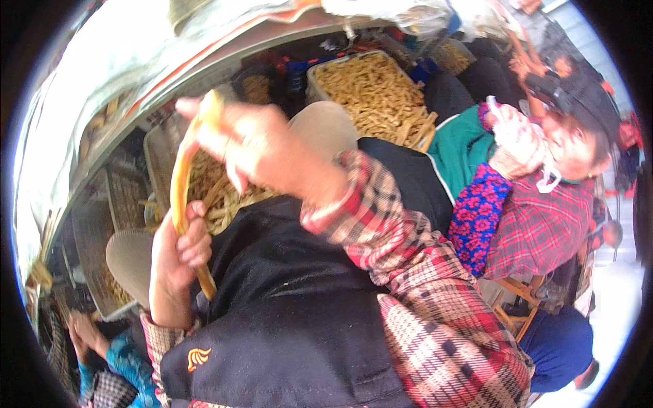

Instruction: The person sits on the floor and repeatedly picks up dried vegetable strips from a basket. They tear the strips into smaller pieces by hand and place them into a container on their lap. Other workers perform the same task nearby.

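Far crate (311, 80): sat heaped with pieces (367, 88)
Left hand (182, 246): fingers clamped on yellow strip's (179, 183) lower part
Right hand (262, 139): blurry up top, couldn't tell grip
Strip feel: looked light, kinda bendy; ends seemed grabbable

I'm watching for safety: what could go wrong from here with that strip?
The long yellow strip bends between the left hand and right hand, so it might snap. The right hand is blurred, perhaps moving, so its grip could slip. The strip's lower end is close to the black apron and might catch.
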`<act>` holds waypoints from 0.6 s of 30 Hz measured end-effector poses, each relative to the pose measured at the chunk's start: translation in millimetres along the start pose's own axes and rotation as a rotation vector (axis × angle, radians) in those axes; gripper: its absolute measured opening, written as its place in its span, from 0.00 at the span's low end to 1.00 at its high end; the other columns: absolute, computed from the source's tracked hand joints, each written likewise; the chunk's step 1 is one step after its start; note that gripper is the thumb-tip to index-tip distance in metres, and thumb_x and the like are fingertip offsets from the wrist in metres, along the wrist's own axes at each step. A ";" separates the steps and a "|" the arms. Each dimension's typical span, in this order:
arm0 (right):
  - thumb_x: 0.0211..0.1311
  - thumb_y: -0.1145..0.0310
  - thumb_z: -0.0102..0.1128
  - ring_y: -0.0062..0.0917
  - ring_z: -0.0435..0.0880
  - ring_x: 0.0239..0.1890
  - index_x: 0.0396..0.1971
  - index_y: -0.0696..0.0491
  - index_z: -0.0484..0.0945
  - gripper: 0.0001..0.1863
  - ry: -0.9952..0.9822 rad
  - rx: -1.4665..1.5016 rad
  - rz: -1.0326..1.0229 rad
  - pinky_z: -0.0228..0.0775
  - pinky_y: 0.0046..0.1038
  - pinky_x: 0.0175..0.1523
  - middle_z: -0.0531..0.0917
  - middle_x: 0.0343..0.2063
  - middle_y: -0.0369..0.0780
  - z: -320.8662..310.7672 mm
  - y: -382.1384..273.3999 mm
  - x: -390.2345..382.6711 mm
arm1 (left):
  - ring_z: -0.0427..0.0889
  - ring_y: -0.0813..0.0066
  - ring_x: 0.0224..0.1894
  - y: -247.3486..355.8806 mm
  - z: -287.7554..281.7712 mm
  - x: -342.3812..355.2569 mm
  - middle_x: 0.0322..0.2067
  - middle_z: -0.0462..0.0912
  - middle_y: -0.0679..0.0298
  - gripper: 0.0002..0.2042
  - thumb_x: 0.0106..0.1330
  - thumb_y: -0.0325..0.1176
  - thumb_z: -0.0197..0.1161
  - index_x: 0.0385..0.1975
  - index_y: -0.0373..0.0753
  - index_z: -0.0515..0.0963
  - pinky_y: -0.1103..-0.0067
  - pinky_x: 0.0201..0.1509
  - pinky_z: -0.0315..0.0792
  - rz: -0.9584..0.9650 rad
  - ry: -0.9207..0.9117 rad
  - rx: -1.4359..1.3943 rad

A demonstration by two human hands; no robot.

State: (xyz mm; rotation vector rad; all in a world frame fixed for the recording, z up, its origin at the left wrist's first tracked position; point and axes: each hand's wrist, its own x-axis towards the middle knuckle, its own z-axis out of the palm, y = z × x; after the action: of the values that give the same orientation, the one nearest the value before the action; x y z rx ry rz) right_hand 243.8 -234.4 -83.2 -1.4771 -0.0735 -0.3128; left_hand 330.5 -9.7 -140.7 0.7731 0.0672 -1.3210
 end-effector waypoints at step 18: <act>0.60 0.66 0.59 0.35 0.83 0.33 0.39 0.52 0.83 0.10 -0.044 -0.948 -0.290 0.73 0.36 0.39 0.84 0.30 0.41 5.2 -19.4 -20.0 | 0.80 0.76 0.26 -23.8 83.8 -14.1 0.32 0.81 0.62 0.12 0.77 0.35 0.49 0.49 0.36 0.76 0.81 0.26 0.71 0.771 0.772 0.871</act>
State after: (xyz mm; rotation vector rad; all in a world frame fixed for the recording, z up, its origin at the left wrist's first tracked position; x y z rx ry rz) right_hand 220.5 -227.2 -68.8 -2.4209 -0.1934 -0.5977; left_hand 274.1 -44.2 -82.2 1.7993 -0.1944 -0.2078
